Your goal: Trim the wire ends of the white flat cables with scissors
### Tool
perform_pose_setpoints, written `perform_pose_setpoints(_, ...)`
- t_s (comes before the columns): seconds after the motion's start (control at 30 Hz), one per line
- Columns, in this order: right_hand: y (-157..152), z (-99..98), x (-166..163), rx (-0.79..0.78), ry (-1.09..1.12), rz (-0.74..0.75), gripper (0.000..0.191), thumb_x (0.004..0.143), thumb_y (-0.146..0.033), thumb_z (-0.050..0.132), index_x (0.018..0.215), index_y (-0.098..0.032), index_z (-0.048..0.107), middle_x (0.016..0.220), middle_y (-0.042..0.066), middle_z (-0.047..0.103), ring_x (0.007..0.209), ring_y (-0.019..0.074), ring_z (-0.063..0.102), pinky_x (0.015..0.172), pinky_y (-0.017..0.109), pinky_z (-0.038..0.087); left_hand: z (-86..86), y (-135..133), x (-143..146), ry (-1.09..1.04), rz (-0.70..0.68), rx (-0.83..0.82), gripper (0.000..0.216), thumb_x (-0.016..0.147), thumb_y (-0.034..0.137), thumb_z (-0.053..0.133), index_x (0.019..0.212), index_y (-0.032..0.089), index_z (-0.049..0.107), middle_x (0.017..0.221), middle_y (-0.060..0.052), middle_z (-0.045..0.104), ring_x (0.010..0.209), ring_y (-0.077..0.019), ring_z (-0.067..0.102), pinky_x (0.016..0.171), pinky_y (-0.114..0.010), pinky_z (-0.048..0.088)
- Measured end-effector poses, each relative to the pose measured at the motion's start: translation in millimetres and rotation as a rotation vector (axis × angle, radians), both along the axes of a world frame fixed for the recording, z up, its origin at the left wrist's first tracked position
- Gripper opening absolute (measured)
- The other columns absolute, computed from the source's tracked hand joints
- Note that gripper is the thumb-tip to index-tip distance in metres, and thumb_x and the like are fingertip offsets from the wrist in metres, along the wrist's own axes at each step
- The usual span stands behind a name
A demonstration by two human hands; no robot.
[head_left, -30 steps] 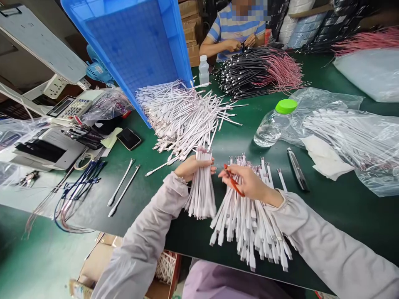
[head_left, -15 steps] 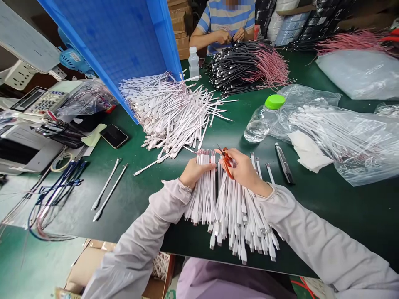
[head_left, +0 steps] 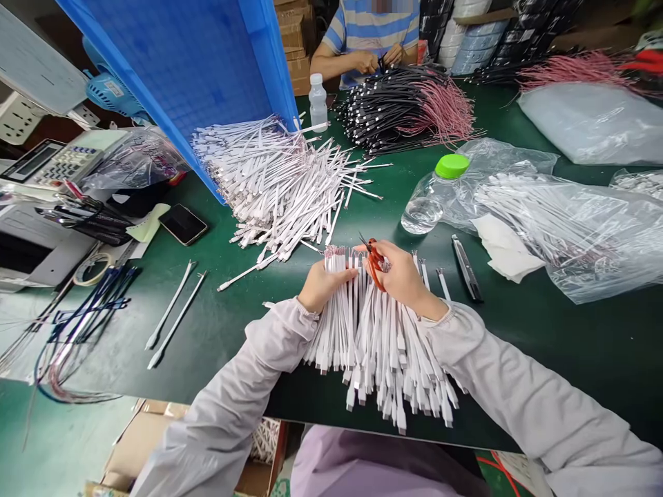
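Observation:
My left hand (head_left: 322, 281) is closed over the upper part of a row of white cables (head_left: 334, 331), its thumb pointing right along them. Stripped reddish wire ends stick out above the fingers. My right hand (head_left: 401, 273) grips orange-handled wire cutters (head_left: 375, 266) whose dark tips point up and left. Beneath that hand a second, looser spread of white cables (head_left: 398, 359) lies with its plugs toward the table's near edge. Both groups rest on the green table (head_left: 248, 317).
A large white cable pile (head_left: 290, 186) spills from a tilted blue bin (head_left: 207, 69). A green-capped bottle (head_left: 427, 200), a utility knife (head_left: 467, 269) and bagged cables (head_left: 559, 214) lie right. Two single cables (head_left: 176, 317) and a phone (head_left: 183, 224) lie left. A co-worker (head_left: 373, 41) handles black cables (head_left: 388, 110) opposite.
The whole view has shifted slightly, so things appear a little further left. Both hands keep nearly the same place and grip; the cutters' tips look slightly higher.

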State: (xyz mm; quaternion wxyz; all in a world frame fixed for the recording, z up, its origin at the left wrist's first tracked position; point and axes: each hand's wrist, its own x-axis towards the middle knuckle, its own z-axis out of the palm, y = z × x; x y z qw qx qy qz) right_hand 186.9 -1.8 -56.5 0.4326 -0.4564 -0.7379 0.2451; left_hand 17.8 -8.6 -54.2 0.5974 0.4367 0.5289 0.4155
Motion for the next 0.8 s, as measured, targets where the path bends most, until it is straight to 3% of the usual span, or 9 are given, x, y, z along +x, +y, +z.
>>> perform_pose_setpoints(0.37,0.7,-1.6,1.9,0.067,-0.063,-0.031,0.012,0.085,-0.025,0.052,0.079,-0.019,0.062,0.07,0.002,0.048,0.066,0.017,0.05,0.061,0.028,0.04,0.1,-1.6,3.1,0.0,0.044,0.007,0.027,0.063,0.037,0.078,0.067,0.014,0.064,0.064,-0.001,0.062,0.06,-0.0137,0.054,0.064,-0.029,0.043)
perform_pose_setpoints(0.6,0.6,-1.3,-1.0,0.12,-0.036,0.026,0.019,0.083,-0.02,0.053,0.097,-0.018,0.065,0.078,0.004,0.055,0.07,0.0176,0.054,0.065,0.028,0.044,-1.7,0.5,4.7,-0.007,0.074,0.01,0.022,0.061,0.032,0.078,0.068,0.015,0.065,0.067,0.0,0.063,0.063,-0.0138,0.054,0.065,-0.028,0.043)
perform_pose_setpoints(0.8,-1.3,-0.9,-0.6,0.146,-0.08,-0.054,0.013,0.086,-0.024,0.052,0.086,-0.019,0.064,0.072,0.004,0.054,0.069,0.0188,0.053,0.064,0.029,0.043,0.8,-1.1,4.0,0.019,0.049,0.022,0.022,0.065,0.032,0.077,0.063,0.015,0.063,0.062,0.0,0.059,0.061,-0.0129,0.051,0.066,-0.028,0.042)
